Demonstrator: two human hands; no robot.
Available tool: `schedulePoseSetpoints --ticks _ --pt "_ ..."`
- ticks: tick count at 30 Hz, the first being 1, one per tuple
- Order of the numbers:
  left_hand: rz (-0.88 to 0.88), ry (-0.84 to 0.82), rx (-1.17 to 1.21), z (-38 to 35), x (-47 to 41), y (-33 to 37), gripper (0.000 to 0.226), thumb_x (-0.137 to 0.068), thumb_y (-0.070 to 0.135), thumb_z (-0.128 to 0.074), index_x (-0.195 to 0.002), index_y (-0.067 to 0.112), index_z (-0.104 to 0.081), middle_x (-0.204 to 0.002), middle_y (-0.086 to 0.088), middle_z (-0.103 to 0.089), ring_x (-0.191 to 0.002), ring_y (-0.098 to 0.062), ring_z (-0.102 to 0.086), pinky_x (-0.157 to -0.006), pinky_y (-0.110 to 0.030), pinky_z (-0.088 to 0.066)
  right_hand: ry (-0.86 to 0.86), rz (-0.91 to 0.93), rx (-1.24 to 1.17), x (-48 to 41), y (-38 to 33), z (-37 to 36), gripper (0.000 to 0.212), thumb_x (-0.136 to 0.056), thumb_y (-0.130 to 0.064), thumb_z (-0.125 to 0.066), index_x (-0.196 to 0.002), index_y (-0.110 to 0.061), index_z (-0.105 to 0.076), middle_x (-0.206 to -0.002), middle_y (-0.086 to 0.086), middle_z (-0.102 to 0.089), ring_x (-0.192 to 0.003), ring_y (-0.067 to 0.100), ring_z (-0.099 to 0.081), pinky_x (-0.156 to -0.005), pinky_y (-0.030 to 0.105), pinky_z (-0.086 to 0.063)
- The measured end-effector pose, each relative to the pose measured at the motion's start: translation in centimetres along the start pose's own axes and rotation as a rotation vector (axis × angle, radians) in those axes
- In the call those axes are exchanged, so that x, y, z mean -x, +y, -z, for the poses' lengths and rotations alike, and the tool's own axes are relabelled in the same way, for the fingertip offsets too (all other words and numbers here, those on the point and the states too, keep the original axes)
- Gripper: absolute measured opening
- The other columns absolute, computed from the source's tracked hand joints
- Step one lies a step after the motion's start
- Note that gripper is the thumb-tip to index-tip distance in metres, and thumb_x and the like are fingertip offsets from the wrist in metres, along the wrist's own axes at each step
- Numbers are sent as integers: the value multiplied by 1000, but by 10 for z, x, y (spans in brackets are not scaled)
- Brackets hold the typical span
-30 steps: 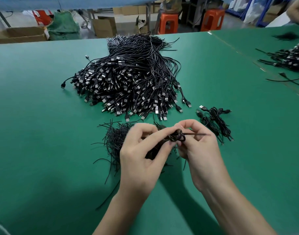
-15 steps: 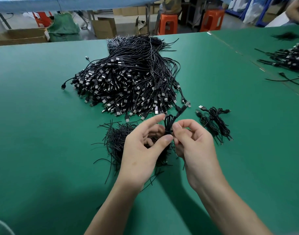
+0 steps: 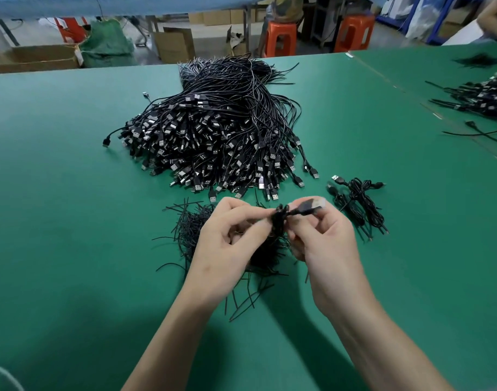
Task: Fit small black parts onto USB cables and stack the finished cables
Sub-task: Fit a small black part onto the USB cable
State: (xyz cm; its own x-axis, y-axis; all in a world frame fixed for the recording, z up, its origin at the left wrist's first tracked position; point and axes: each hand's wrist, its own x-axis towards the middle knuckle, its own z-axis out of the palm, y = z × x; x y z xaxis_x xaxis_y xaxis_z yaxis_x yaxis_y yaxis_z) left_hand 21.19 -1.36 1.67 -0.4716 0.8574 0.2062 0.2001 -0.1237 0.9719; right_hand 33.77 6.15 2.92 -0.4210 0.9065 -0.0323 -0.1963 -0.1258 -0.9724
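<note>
- The left hand [image 3: 227, 241] and the right hand [image 3: 323, 244] meet low over the flat green table top [image 3: 58, 221], the fingers of both curled inward.
- Between them is a coiled black USB cable [image 3: 279, 221]. The left hand pinches the coil between thumb and fingertips, and the right hand pinches it from the other side.
- The cable's plug end juts out to the right over the right hand's fingers and is blurred. Whether a small black part sits on the coil cannot be told.
- Directly under the hands lies a loose pile of short thin black strips [image 3: 190, 230], with a few strays on the table nearer the person.
- Just to the right of the hands, not touching them, a small stack of coiled black cables [image 3: 357, 204] lies on the table.
- Beyond the hands spreads a large heap of uncoiled black USB cables [image 3: 221, 136], silver-tipped plugs fanned toward the person and wire ends pointing away.
- Far right, an adjoining green table [image 3: 410, 80] carries another spread of black cables [image 3: 484, 100].
- Past the far edge stand two orange plastic stools [image 3: 279, 38], brown cardboard boxes [image 3: 35, 57] and a green mesh sack [image 3: 107, 49].
</note>
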Motion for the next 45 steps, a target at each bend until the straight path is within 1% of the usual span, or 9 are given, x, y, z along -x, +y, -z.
schedulePoseSetpoints --ticks 4,11,15,24,28,32,36,41,45 --pt "107 -32 22 6 2 0 41 -96 53 -58 -67 25 -67 -63 3 -61 -52 -12 -47 -55 -23 -39 -14 178 262 0 7 0 21 -96 -8 -61 -79 -20 -61 -55 -8 -48 -55 13 -40 -51 28 -35" --pt "286 -78 285 10 6 -3 17 -85 30 -75 -101 28 -80 -98 -5 -80 -82 -12 -72 -66 -20 -54 -15 353 463 4 7 -1 19 -96 -14 -67 -82 -24 -60 -66 -1 -61 -59 14 -52 -55 29 -43" --pt "218 23 402 7 6 -4 44 -75 11 -82 -113 29 -69 -91 2 -75 -81 -9 -69 -75 -18 -55 -26 263 309 6 10 -3 20 -97 -9 -65 -83 -22 -61 -63 -9 -54 -60 8 -47 -56 30 -42" --pt "-452 41 -394 6 0 3 40 -92 6 -72 -122 32 -75 -113 19 -71 -108 -11 -67 -95 -36 -51 -93 -229 -213 1 0 3 25 -95 2 -57 -79 -16 -63 -57 -3 -46 -45 3 -35 -42 14 -28" --pt "-665 -49 -525 10 -7 -1 43 -93 -8 -69 -116 26 -79 -110 9 -70 -106 -15 -63 -89 -42 -48 -179 -364 -349 3 -5 9 9 -68 -11 -71 -75 -15 -68 -59 -4 -41 -52 6 -31 -44 17 -19" --pt "-622 -60 -463 8 -10 -4 40 -93 -7 -71 -114 25 -81 -112 5 -63 -101 -10 -59 -85 -20 -43 -238 -286 -179 4 -8 18 12 -83 -22 -73 -91 -15 -69 -67 0 -45 -54 10 -36 -47 18 -27" --pt "-625 -42 -468 -2 -21 -3 22 -94 3 -74 -105 21 -83 -102 5 -71 -103 -13 -64 -89 -34 -50 -228 -263 -34 -6 -8 33 42 -94 -49 -55 -117 -16 -70 -95 5 -68 -70 17 -58 -60 28 -39" --pt "-470 -138 -504 2 -41 -1 16 -93 18 -76 -107 24 -80 -111 13 -74 -117 -5 -64 -105 -35 -49 -142 -229 19 -29 -6 54 33 -81 -32 -74 -113 -20 -72 -97 5 -76 -78 16 -69 -68 28 -54" --pt "-257 -7 -965 18 -86 -14 17 -97 32 -67 -112 34 -75 -112 13 -72 -106 -9 -62 -90 -28 -49 61 10 494 -62 -4 77 18 -91 -19 -75 -105 -30 -71 -89 -2 -73 -79 9 -66 -75 29 -50"
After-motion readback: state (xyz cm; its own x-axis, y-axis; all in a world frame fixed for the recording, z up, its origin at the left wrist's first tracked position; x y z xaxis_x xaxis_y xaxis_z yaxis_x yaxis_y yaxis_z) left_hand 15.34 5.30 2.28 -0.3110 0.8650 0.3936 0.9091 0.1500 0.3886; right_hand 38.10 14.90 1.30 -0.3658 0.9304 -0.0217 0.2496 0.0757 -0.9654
